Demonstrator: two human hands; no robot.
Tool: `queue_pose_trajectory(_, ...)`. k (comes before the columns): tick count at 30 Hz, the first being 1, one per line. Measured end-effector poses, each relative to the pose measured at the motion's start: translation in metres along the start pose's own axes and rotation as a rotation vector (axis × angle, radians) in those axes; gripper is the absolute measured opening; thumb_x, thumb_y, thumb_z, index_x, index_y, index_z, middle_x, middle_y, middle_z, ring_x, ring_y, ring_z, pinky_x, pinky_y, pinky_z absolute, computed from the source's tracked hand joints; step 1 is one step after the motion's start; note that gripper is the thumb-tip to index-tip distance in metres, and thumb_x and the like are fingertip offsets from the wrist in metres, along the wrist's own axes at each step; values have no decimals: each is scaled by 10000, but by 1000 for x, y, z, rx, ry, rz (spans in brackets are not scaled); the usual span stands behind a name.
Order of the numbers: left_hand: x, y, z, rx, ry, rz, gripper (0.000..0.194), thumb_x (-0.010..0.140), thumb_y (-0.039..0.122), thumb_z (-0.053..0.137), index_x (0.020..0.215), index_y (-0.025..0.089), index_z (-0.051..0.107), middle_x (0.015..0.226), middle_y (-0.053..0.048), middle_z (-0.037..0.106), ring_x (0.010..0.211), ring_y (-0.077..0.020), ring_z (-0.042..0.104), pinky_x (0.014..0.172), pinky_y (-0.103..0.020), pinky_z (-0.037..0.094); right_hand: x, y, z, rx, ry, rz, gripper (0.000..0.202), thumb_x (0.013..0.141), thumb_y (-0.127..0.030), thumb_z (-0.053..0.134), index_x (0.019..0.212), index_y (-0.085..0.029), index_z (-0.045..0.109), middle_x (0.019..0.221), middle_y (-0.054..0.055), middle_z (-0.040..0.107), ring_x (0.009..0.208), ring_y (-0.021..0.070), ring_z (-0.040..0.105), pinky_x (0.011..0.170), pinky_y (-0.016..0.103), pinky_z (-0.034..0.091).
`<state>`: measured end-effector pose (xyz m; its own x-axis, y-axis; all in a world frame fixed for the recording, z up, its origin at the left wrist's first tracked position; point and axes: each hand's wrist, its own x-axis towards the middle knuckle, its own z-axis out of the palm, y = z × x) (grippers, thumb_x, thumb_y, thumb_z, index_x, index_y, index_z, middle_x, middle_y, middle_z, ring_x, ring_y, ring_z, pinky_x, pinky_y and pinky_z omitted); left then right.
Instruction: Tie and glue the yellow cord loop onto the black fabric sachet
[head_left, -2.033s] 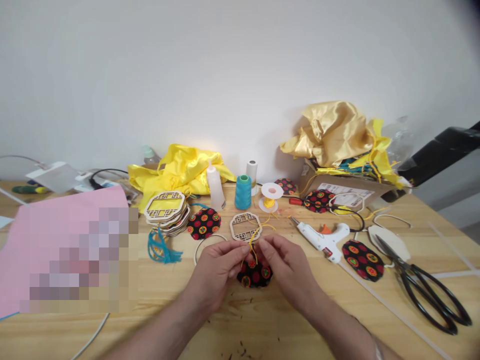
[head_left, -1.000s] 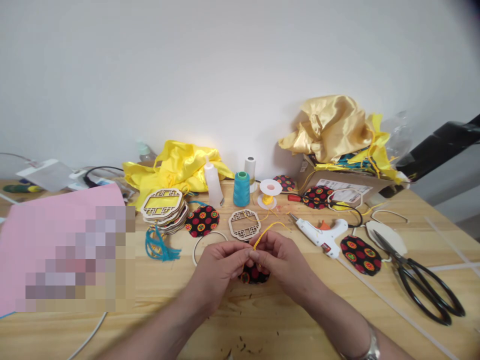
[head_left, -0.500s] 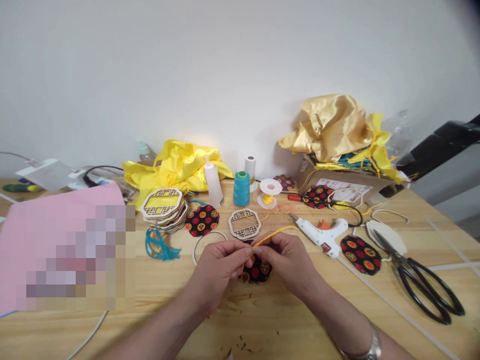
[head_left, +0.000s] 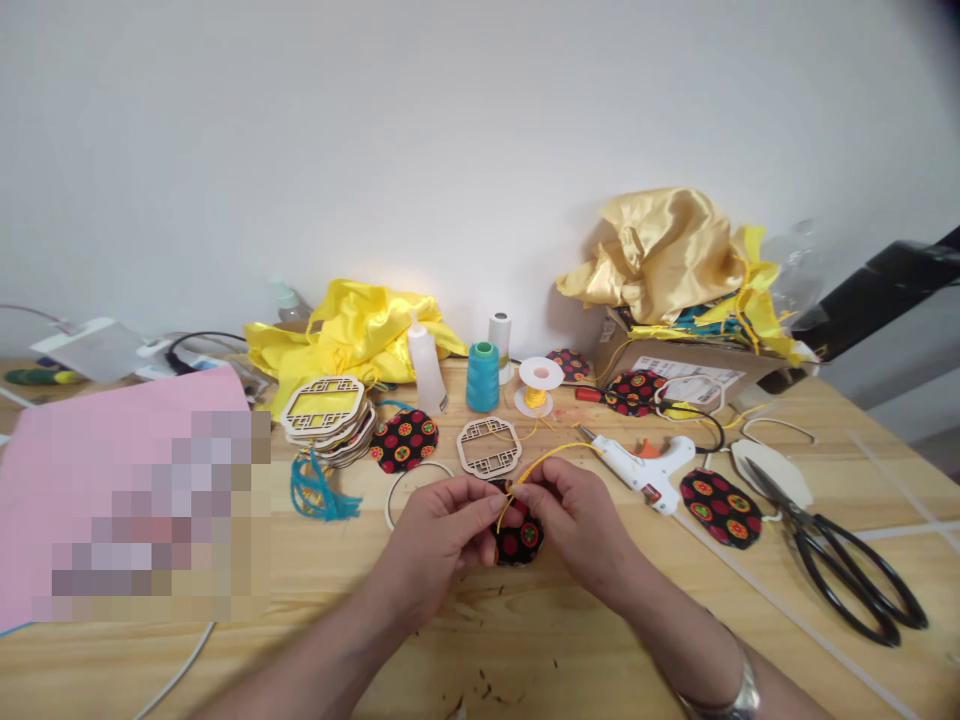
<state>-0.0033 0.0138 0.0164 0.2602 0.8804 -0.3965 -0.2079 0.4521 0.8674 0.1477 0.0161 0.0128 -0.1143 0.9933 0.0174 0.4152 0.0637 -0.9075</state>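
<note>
Five flower-print cloth patches, clock read from the pinch point: near patch (head_left: 523,540) at 6, can't tell if it's resting on the table or hanging; left patch (head_left: 405,441) at 10; far patch (head_left: 568,365) at 1; box-side patch (head_left: 634,393) at 2; right patch (head_left: 720,510) at 3.

One each: loose wooden frame (head_left: 489,447) at 11, just beyond the fingers; blue thread cone (head_left: 483,380) at 11, further out; squeeze bottle (head_left: 427,370) at 11; cord spool (head_left: 536,375) at 1; glue gun (head_left: 645,472) and scissors (head_left: 814,530) at 3. Frame stack (head_left: 324,408) at 10, too overlapped to count.

Two hands, tips close together. Left hand (head_left: 442,530): forearm in from 7, thumb and index pinching yellow cord (head_left: 544,456), lower fingers curled by near patch. Right hand (head_left: 581,515): forearm in from 5, thumb and index pinching same cord, other fingers folded. Cord arcs over its knuckles toward 2, end near glue gun nozzle. One silver bracelet (head_left: 742,688) on right wrist.
</note>
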Motion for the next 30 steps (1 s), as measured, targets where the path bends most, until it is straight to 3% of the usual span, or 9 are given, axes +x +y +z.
queue_pose_trajectory(5, 0, 0, -2, 17, 18, 10, 144, 677, 270, 686, 650, 145, 619, 419, 48, 539, 365, -56, 435, 382, -161, 247, 0, 0, 0, -37, 19, -28, 153, 788, -178, 519, 648, -173, 580, 629, 2, 621, 595, 123, 546, 552, 225, 409)
queue_pose_trajectory(9, -1, 3, 0, 199, 35, 53, 131, 681, 274, 674, 657, 147, 648, 481, -2, 609, 392, -74, 445, 385, -178, 281, 0, -1, 0, -45, 20, -20, 152, 783, -184, 527, 641, -173, 579, 608, -3, 601, 577, 121, 528, 532, 221, 399)
queue_pose_trajectory(13, -1, 3, 0, 438, 87, 309, 59, 669, 180, 658, 619, 174, 691, 700, -45, 654, 643, -156, 583, 595, -248, 449, 0, 0, 0, -40, 12, -26, 154, 786, -203, 541, 640, -173, 580, 612, -3, 595, 582, 121, 522, 539, 222, 401)
queue_pose_trajectory(16, -2, -1, -1, 579, 138, 498, 109, 677, 150, 640, 657, 216, 725, 804, -51, 643, 784, -191, 593, 714, -276, 449, 0, 2, 1, -49, 17, -41, 150, 792, -204, 540, 651, -172, 578, 622, -5, 593, 593, 119, 515, 549, 222, 399)
queue_pose_trajectory(21, -5, -4, -1, 690, 164, 612, 140, 699, 151, 628, 706, 243, 733, 823, -50, 648, 803, -194, 584, 746, -276, 429, -1, 1, 0, -76, -3, -63, 161, 804, -188, 520, 651, -172, 567, 618, -10, 577, 583, 114, 501, 538, 214, 382)
queue_pose_trajectory(25, -8, -1, 0, 639, 98, 585, 97, 744, 184, 594, 730, 208, 687, 836, -53, 638, 802, -190, 574, 739, -271, 431, 0, 0, -1, -115, -10, -74, 176, 806, -176, 511, 633, -170, 538, 605, -12, 556, 579, 114, 487, 535, 215, 371)
queue_pose_trajectory(30, -4, 3, 0, 409, 87, 300, 95, 762, 244, 577, 709, 184, 627, 600, 13, 579, 582, -128, 515, 562, -225, 417, 1, 0, -1, -101, -34, -93, 173, 809, -166, 511, 637, -174, 533, 609, -20, 552, 582, 107, 482, 545, 209, 370)
